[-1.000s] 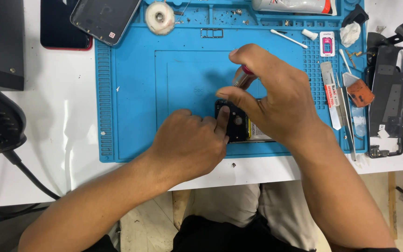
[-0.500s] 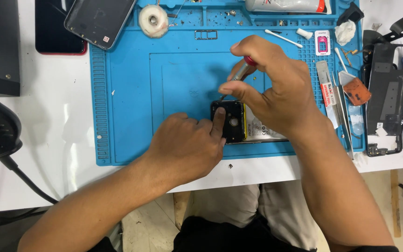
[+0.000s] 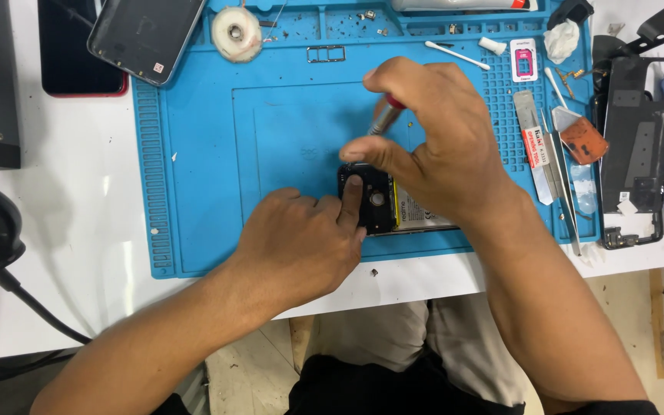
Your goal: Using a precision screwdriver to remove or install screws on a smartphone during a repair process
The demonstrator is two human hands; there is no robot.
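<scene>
my right hand grips a screwdriver over the opened phone, centre of frame on the blue mat. my left hand holds nothing, fingers curled, index fingertip pressing the phone's left end.

A work mat lies on the table. Near the mat's front edge sits an opened phone, with the left hand to its left and the right hand above it. A tape roll lies at the mat's back edge, a phone back cover to its left, and tools on the right.
</scene>
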